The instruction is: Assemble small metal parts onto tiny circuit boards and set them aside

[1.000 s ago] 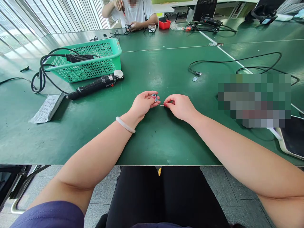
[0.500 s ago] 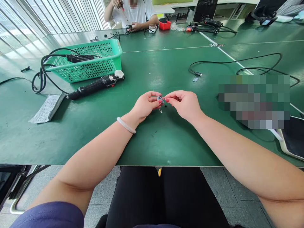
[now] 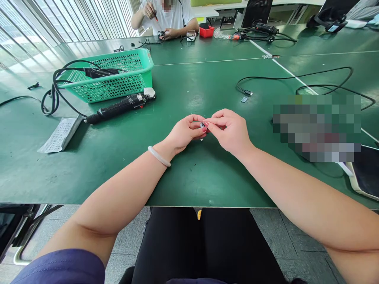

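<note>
Between the fingertips of my left hand (image 3: 189, 132) is a small dark round part with pale markings (image 3: 203, 125), mostly covered by the fingers. The thumb and fingers of my right hand (image 3: 226, 130) pinch together right at that part; whatever they hold is too small to make out. Both hands meet just above the green table (image 3: 177, 177). Under the left fingers a tiny pale piece (image 3: 201, 139) shows in part on the table.
Left of my hands lies a black electric screwdriver (image 3: 118, 109) before a green plastic basket (image 3: 112, 90) with a cable. A folded printed paper (image 3: 61, 136) is farther left. A black cable (image 3: 293, 77) and a blurred-out object (image 3: 316, 128) lie right. A person (image 3: 166, 19) works opposite.
My right fingers have closed in over the small round part, which is now more hidden. My left hand has shifted slightly, partly covering the pale piece on the table.
</note>
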The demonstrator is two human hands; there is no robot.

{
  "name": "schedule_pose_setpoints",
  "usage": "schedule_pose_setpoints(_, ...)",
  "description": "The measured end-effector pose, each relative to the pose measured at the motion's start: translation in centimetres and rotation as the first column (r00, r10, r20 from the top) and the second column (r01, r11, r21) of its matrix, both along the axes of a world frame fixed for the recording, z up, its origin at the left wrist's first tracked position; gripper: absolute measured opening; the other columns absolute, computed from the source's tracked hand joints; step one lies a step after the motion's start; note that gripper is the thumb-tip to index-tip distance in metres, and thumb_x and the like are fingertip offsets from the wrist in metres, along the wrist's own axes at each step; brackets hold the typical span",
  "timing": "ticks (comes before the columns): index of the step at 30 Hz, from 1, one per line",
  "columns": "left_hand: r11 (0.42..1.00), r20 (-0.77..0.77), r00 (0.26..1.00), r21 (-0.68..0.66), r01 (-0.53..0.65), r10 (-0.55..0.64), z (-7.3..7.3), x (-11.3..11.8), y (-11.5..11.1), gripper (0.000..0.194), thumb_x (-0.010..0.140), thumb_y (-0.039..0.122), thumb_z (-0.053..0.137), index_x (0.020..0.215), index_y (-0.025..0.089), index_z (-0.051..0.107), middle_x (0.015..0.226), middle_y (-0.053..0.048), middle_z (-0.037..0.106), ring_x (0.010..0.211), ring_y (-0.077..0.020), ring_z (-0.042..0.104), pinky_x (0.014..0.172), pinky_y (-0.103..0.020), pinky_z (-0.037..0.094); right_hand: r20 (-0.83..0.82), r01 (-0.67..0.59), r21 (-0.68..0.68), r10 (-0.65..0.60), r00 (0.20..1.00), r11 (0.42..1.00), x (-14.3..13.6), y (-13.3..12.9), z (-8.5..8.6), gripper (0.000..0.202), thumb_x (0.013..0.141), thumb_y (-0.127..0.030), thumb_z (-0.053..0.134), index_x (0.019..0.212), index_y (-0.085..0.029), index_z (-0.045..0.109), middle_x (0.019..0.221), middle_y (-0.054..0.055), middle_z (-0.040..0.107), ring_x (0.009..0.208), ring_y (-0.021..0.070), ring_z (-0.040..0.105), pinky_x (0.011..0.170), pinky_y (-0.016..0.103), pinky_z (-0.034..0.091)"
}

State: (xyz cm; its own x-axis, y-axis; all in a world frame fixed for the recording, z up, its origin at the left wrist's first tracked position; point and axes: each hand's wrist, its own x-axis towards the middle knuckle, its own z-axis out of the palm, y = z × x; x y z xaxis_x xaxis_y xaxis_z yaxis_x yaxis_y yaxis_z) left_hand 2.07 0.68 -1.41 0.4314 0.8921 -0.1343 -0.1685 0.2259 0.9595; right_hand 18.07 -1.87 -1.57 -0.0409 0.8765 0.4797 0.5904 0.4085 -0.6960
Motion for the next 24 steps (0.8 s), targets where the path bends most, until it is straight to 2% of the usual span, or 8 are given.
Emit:
schedule_pose_setpoints(8,0.997,0.031,0.998,-0.058,-0.044,0.046,0.1,-0.3,0.4,0.027,0.075,0.004,0.072,0.091,0.015,0.054,0.070,0.003,0.068,0.069,-0.0063,0.065,0.084,-0.028,0.053,0.021,-0.063,-0.003,0.063,0.998,0.998,0.1,0.2,-0.3,0.021,0.087,-0.029,0.059,0.086,-0.027,0.080,0.088,0.004,0.066,0.070,0.0151,0.056,0.066,0.033,0.047)
schedule_pose_setpoints(19,1.000,-0.021,1.000,-0.006,0.011,-0.012,-0.3,-0.1,0.4,0.026,0.074,0.002,0.072,0.090,0.014,0.056,0.074,0.001,0.069,0.075,-0.0103,0.068,0.082,-0.030,0.053,-0.028,-0.009,0.057,0.011,1.000,0.998,0.3,0.8,-0.6,0.011,0.080,-0.025,0.068,0.086,-0.024,0.077,0.083,0.002,0.066,0.058,0.0112,0.048,0.060,0.031,0.044)
schedule_pose_setpoints(22,0.998,0.016,0.998,-0.035,-0.056,0.056,-0.1,-0.2,0.6,0.021,0.078,0.002,0.068,0.090,0.014,0.056,0.079,-0.001,0.071,0.078,-0.0107,0.069,0.084,-0.030,0.053,-0.052,0.024,0.081,-0.019,0.998,0.996,0.4,0.9,-0.5,0.013,0.084,-0.028,0.064,0.088,-0.023,0.076,0.082,0.002,0.067,0.061,0.0127,0.050,0.063,0.031,0.045)
schedule_pose_setpoints(24,0.983,0.090,0.979,-0.045,-0.177,0.181,0.0,-0.4,1.1,0.017,0.082,0.003,0.064,0.091,0.015,0.056,0.086,-0.002,0.072,0.079,-0.0097,0.070,0.087,-0.028,0.052,-0.059,0.059,0.077,-0.055,0.997,0.995,0.5,0.9,-0.5,0.018,0.089,-0.030,0.058,0.091,-0.023,0.075,0.085,0.003,0.067,0.064,0.0137,0.052,0.065,0.032,0.046)
